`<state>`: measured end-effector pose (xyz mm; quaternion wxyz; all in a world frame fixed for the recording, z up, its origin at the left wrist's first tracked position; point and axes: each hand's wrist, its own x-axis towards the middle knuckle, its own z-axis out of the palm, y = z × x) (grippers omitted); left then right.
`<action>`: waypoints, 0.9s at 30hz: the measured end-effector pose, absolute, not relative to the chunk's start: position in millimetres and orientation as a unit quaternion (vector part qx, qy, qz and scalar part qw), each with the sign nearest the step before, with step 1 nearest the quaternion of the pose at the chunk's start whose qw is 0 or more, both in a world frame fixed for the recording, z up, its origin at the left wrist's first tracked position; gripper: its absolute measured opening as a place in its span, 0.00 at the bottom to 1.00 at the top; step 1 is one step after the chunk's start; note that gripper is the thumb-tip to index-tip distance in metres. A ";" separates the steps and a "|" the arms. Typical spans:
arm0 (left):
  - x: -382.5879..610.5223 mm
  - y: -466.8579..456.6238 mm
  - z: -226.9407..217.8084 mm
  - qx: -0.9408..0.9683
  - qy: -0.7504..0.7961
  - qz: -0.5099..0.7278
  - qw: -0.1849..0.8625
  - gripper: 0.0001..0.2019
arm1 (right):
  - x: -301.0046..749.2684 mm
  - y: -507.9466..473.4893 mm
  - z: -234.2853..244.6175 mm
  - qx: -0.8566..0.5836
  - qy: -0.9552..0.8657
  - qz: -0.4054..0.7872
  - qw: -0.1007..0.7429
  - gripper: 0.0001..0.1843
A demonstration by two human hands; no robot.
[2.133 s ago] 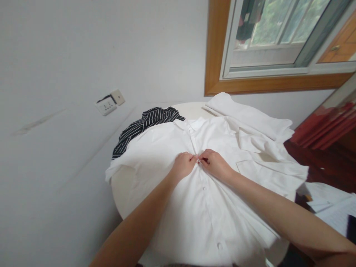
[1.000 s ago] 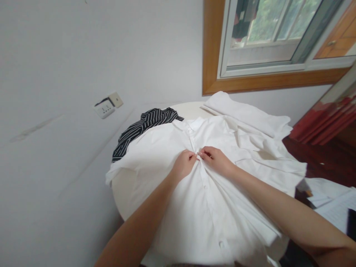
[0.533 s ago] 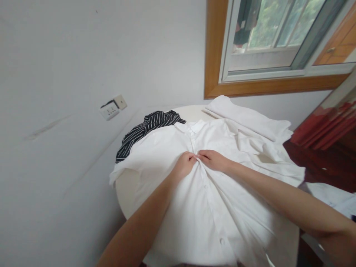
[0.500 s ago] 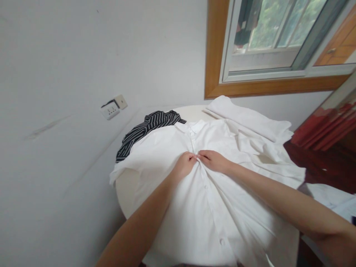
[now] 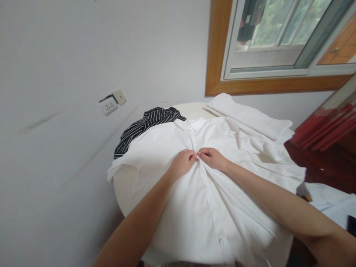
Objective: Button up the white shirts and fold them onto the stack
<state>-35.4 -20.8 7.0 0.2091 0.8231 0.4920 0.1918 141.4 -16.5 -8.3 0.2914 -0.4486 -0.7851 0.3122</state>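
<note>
A white button-up shirt (image 5: 211,207) lies spread front-up over a round white table (image 5: 122,187), collar pointing away from me. My left hand (image 5: 182,163) and my right hand (image 5: 213,158) meet at the shirt's button placket in the chest area. Both hands are closed in a pinch on the fabric edges, fingertips touching each other. What lies between the fingertips is hidden.
A black-and-white striped garment (image 5: 144,128) lies at the table's far left. Another white garment (image 5: 250,118) is folded at the back right. A wall socket (image 5: 111,102) sits on the white wall; a wood-framed window (image 5: 267,44) is above. Papers (image 5: 330,207) lie at right.
Both hands stay pinched at the same spot on the placket, with only slight finger shifts. The view has wobbled a little.
</note>
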 end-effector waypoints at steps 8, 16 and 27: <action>-33.3 -26.6 14.9 0.762 0.547 0.163 0.305 0.13 | 140.2 -20.6 -9.0 -0.455 -0.784 0.308 0.289 0.15; -35.7 -23.0 7.7 0.678 0.558 0.234 0.417 0.15 | 139.6 -28.1 -7.1 -0.455 -0.795 0.267 0.300 0.14; -37.4 -23.3 6.3 0.682 0.530 0.247 0.439 0.14 | 143.3 -29.6 0.1 -0.451 -0.798 0.282 0.284 0.12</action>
